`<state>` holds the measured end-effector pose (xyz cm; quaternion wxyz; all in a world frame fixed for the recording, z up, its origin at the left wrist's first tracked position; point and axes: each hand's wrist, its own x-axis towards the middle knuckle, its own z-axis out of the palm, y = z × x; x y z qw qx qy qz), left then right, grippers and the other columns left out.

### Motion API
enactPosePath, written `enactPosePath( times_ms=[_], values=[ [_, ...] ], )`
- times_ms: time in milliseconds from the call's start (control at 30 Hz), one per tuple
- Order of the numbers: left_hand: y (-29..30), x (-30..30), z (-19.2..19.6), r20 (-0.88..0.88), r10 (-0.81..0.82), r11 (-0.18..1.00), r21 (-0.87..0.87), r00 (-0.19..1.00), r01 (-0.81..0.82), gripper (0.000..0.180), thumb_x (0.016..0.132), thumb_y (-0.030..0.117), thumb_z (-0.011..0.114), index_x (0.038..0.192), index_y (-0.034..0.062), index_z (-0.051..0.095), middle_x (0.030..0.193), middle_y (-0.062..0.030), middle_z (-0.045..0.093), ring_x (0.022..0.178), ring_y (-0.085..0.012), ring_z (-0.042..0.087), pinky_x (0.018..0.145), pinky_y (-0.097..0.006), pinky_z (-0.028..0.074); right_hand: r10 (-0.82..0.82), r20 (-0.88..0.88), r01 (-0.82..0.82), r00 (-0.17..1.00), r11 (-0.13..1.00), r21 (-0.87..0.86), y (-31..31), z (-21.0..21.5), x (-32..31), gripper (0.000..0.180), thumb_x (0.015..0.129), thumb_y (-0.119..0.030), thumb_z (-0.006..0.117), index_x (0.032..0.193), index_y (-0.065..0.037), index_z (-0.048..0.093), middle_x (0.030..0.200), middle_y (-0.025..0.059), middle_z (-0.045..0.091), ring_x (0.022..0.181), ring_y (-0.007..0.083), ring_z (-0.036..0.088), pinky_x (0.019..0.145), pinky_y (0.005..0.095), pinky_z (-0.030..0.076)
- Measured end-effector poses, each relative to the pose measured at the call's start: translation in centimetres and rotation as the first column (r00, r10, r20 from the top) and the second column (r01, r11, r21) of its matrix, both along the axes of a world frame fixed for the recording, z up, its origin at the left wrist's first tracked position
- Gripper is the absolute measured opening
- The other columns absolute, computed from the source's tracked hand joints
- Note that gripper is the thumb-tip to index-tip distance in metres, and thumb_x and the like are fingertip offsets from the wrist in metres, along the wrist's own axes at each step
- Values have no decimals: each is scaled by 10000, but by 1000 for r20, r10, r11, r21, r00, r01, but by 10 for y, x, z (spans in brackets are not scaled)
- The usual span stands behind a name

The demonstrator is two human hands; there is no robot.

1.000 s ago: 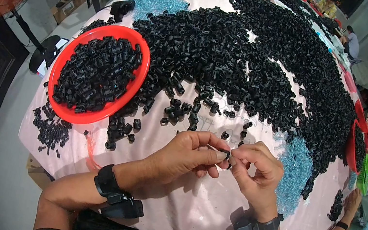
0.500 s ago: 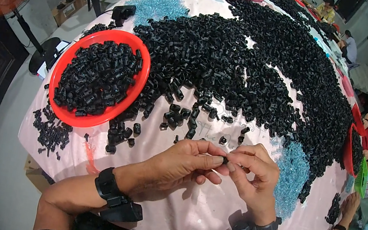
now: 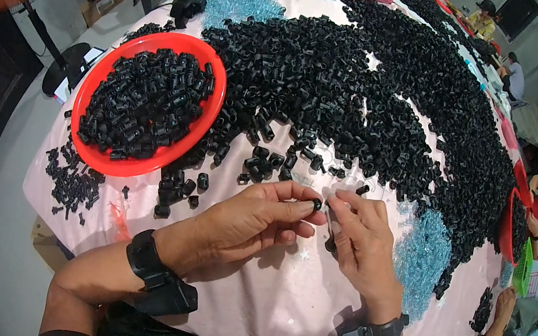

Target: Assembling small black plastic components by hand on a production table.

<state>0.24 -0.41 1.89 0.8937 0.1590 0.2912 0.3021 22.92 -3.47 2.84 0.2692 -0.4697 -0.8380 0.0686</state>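
left hand (image 3: pixel 253 219): small black plastic cylindrical piece (image 3: pixel 316 204) is pinched at fingertips, above pale pink tablecloth (image 3: pixel 275 298) | right hand (image 3: pixel 360 242): fingertips are brought against piece, grip undetermined | round red plastic tray (image 3: pixel 210 111) lies left

The two hands meet at the near middle of the surface (image 3: pixel 258 310), the left hand (image 3: pixel 252 223) just beside the right hand (image 3: pixel 362 249), with a small cap (image 3: pixel 316 204) between their fingertips. Left of and beyond the left hand lies a round tray (image 3: pixel 213 97) filled with caps. A big heap of caps (image 3: pixel 369 92) spreads beyond both hands. Loose caps (image 3: pixel 72 180) lie far left, near the edge. Right of the right hand lies a patch of beads (image 3: pixel 422 256).
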Motion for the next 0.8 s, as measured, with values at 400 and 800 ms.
enactPosePath(
  times_ms=[400,800],
  values=[
    [-6,8,3,-65,-101,987,119,993,108,247,1028,109,614,1255,14,595,1089,-83,699,821,-78,666,676,-164,536,-144,-351,120,925,989,-89,-6,-5,5,244,823,31,731,1053,-48,749,984,76,705,788,185,608,705,300,508],
    [-15,13,0,-89,-81,975,199,993,98,273,1020,120,635,1269,12,607,1091,-69,700,869,-76,661,692,-164,511,-170,-439,79,882,973,-218,-14,-5,2,262,878,-1,729,1136,-41,751,934,50,665,795,97,593,643,204,475]
  ],
)
